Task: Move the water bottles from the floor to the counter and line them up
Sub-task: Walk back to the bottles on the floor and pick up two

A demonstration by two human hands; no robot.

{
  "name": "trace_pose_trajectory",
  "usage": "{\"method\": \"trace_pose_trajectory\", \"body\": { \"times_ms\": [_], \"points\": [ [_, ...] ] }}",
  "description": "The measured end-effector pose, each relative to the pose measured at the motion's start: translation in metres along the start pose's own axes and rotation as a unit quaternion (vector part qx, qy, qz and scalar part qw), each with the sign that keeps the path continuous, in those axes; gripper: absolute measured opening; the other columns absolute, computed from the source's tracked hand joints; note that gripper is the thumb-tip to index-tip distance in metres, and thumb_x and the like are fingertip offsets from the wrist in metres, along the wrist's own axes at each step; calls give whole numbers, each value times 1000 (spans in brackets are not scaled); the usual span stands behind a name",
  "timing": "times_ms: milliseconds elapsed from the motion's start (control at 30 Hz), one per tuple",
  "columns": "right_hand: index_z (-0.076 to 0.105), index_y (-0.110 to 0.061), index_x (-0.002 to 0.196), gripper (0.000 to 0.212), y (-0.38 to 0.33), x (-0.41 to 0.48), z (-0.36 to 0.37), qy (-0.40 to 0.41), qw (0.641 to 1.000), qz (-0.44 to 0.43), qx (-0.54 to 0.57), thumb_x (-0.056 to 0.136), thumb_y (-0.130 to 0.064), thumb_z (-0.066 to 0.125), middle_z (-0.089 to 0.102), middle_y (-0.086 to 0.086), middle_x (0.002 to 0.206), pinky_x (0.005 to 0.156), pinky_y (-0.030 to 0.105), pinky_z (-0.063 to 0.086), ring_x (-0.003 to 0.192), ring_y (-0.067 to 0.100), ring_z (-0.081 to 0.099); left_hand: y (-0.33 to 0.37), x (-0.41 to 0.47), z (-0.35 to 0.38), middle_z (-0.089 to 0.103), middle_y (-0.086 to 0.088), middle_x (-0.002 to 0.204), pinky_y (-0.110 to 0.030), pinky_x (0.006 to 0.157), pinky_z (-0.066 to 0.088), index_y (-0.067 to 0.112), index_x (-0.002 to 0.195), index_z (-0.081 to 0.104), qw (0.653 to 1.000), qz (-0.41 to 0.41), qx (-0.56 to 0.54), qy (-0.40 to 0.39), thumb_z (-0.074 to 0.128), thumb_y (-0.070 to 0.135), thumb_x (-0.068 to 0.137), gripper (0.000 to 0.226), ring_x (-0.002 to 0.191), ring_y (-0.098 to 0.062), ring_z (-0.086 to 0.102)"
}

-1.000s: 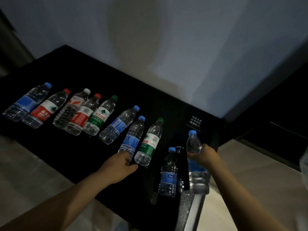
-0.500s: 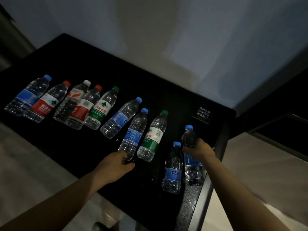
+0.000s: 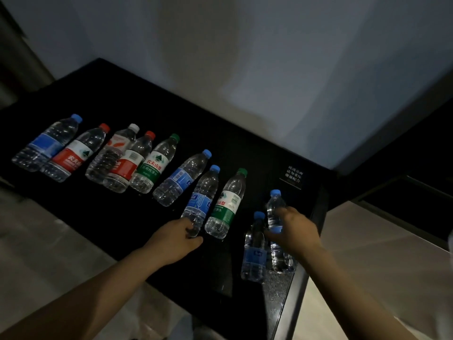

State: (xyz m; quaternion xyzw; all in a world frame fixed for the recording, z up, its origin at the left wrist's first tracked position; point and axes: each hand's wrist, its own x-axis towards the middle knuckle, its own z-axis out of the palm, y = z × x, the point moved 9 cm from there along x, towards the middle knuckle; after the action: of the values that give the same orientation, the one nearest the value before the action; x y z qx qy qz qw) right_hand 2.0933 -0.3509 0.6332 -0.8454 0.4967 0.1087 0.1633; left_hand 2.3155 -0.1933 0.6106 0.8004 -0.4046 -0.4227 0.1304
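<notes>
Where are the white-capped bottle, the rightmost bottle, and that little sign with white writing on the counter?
White-capped bottle point(image 3: 112, 154): head view, middle of its body.
Rightmost bottle point(image 3: 275, 209): head view, clear shoulder below the blue cap.
Sign point(image 3: 293, 174): head view, its white lettering.

We see dim, soft view. Pale light on wall point(image 3: 282, 82), broad shadows across it. Counter point(image 3: 245, 153) near black. Small glints on bottles point(image 3: 157, 165). Edges bend, wide-angle.

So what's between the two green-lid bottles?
Two bottles, seen in the head view: the farther blue-capped bottle next to the left green-capped bottle, and the nearer blue-capped bottle next to the right green-capped bottle.
</notes>
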Motion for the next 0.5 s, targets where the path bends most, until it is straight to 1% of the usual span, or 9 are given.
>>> {"method": "trace_pose_trajectory", "body": {
  "times_ms": [100,167,267,400,500],
  "points": [
    [50,-24,124,52,-53,-15,-11,-14,997,-69,-18,81,-47,65,57,1,121,86,36,53,104,19,59,-7,-16,-18,60,1,113,-32,90,51,21,116,56,999,24,36,17,64,42,84,39,101,-14,59],
    [52,-23,124,53,-92,-23,-18,-9,993,-110,-44,80,-49,65,59,1,117,85,36,52,103,20,60,-19,-29,-31,57,0,119,-30,91,50,22,123,52,998,23,60,20,63,46,85,47,107,-15,57],
    [54,-24,121,48,-154,-39,-21,0,984,-164,-66,79,-46,63,61,1,116,81,30,48,103,21,61,-51,-52,-57,55,-1,126,-29,93,48,22,131,47,997,13,72,33,61,49,85,56,111,-15,55],
    [56,-23,117,42,-239,-62,-15,2,972,-226,-69,79,-42,63,61,1,116,84,30,49,105,21,60,-106,-87,-104,57,-4,125,-26,92,47,19,131,48,995,-4,48,90,61,46,87,54,112,-17,56],
    [54,-20,118,44,-303,-79,-1,-5,957,-266,-111,81,-41,64,60,4,113,83,35,51,101,23,60,-151,-115,-134,61,-5,123,-28,94,46,17,127,50,992,-16,54,115,61,44,87,50,113,-19,58]
  ]
}}
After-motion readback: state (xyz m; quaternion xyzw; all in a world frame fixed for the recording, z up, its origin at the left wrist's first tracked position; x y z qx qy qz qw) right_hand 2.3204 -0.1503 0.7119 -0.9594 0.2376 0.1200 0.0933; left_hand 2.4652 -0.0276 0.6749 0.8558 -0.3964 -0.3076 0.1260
